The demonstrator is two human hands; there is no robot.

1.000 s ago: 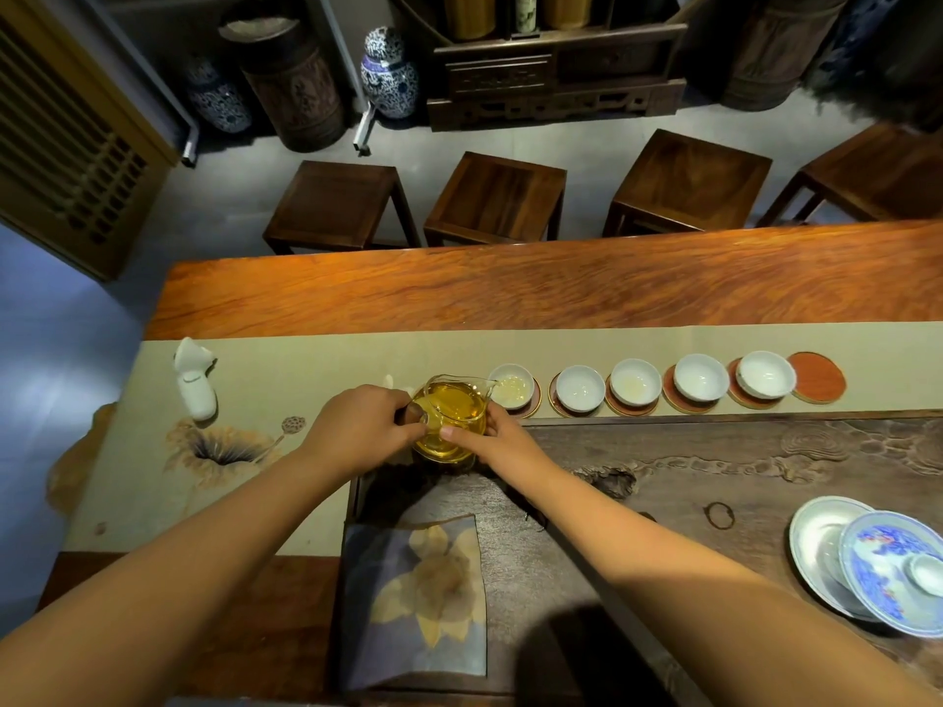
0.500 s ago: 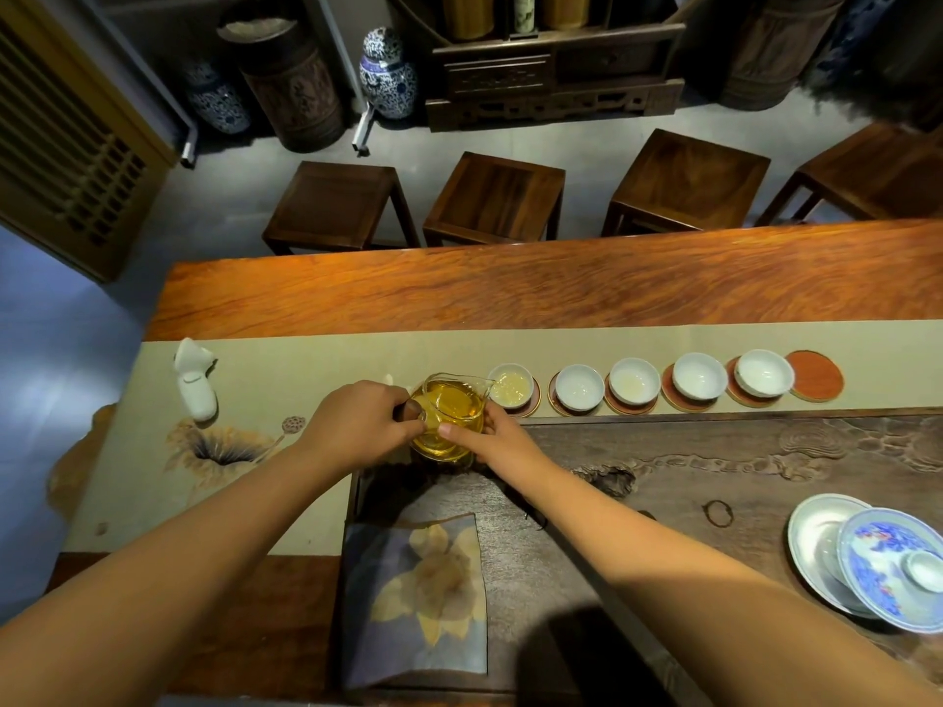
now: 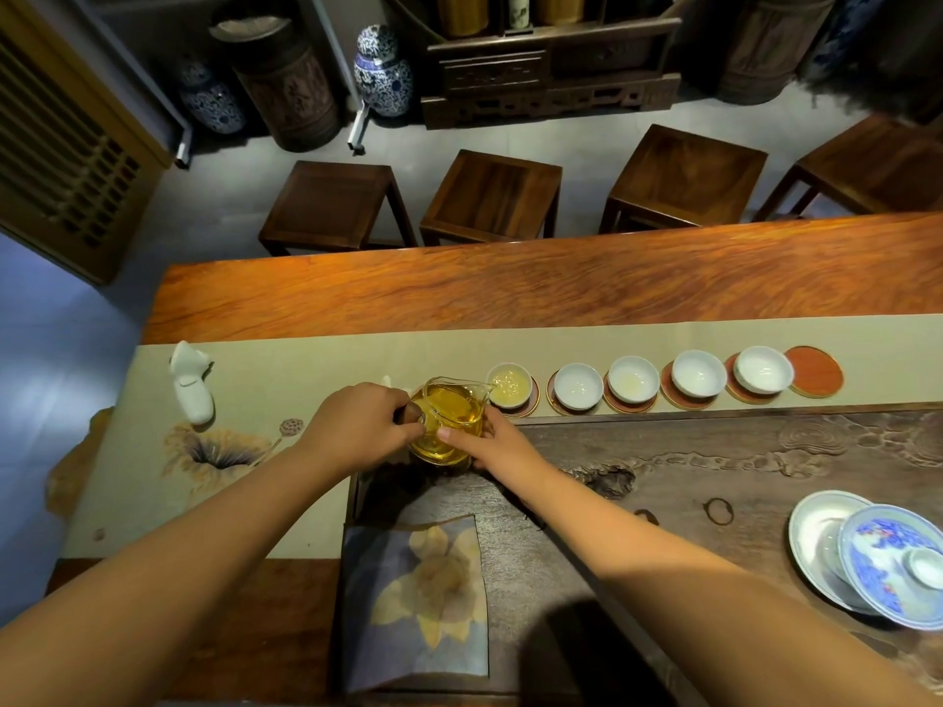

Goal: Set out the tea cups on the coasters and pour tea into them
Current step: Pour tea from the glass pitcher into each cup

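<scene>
Little is shifting since a second ago: both hands, left hand (image 3: 360,426) gripping the handle and right hand (image 3: 492,441) steadying, are holding the glass pitcher (image 3: 449,418), spout tipping rightward into the nearest cup (image 3: 510,385) on the counter (image 3: 510,288).

The runner (image 3: 316,359) left of the glass pitcher (image 3: 449,418) lay mostly bare. Rightward, five cups (image 3: 633,380) stood closely, perhaps touching; one coaster (image 3: 814,372) remained free.
</scene>
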